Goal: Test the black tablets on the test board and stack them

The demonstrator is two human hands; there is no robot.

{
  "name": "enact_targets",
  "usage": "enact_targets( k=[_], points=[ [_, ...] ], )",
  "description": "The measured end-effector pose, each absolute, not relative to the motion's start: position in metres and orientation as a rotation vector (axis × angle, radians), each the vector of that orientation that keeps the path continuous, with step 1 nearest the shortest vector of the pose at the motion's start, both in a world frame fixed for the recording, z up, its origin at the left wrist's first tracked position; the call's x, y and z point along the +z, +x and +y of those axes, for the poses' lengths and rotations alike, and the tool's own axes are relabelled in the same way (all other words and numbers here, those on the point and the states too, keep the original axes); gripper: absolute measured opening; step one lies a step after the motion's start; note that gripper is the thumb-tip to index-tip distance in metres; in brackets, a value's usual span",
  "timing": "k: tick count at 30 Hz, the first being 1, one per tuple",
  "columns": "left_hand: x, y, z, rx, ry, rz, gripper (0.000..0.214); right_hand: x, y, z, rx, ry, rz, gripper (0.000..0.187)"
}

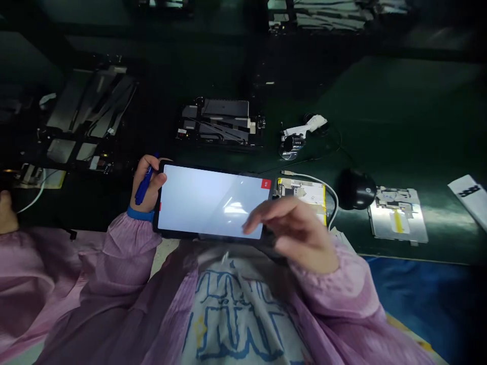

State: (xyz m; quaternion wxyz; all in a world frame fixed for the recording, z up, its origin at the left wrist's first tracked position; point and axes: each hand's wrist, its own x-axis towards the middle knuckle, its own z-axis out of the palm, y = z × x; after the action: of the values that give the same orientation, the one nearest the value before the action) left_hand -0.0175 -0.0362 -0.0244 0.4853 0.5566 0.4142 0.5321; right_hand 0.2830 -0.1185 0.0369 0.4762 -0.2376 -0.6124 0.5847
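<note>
A tablet (pixel 207 200) with a lit, mostly white screen is held in front of my chest, tilted slightly down to the right. My left hand (pixel 147 185) grips its left edge, thumb over the front. A blue pen (pixel 144 186) is tucked in the same hand, and a blue band (pixel 140 214) circles that wrist. Over the screen's lower right corner is my right hand (pixel 299 230), fingers apart and somewhat blurred, holding nothing. Whether its fingertip touches the glass I cannot tell. A red block with small marks shows at the screen's upper right.
Opened device assemblies (pixel 224 121) lie on the dark green table. To the right are a white cable (pixel 333 192), a black round object (pixel 356 189), a metal-backed panel (pixel 399 215) and a black-and-silver gadget (pixel 292 144). Another person's hand (pixel 7 213) is at far left.
</note>
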Motion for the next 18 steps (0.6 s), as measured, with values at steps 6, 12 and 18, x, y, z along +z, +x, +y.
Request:
enact_targets(
  k=[6, 12, 18],
  points=[
    [-0.028, -0.022, -0.035, 1.296, 1.361, 1.021, 0.044, 0.036, 0.326, -0.065, 1.268, -0.920, -0.993, 0.030],
    [-0.029, -0.022, -0.033, 1.301, 1.389, 1.038, 0.048, 0.047, 0.350, -0.017, 1.323, -1.107, -0.841, 0.051],
    [-0.029, -0.022, -0.033, 1.287, 1.375, 1.042, 0.047, 0.056, 0.359, 0.001, 1.340, -1.031, -0.876, 0.051]
  ],
)
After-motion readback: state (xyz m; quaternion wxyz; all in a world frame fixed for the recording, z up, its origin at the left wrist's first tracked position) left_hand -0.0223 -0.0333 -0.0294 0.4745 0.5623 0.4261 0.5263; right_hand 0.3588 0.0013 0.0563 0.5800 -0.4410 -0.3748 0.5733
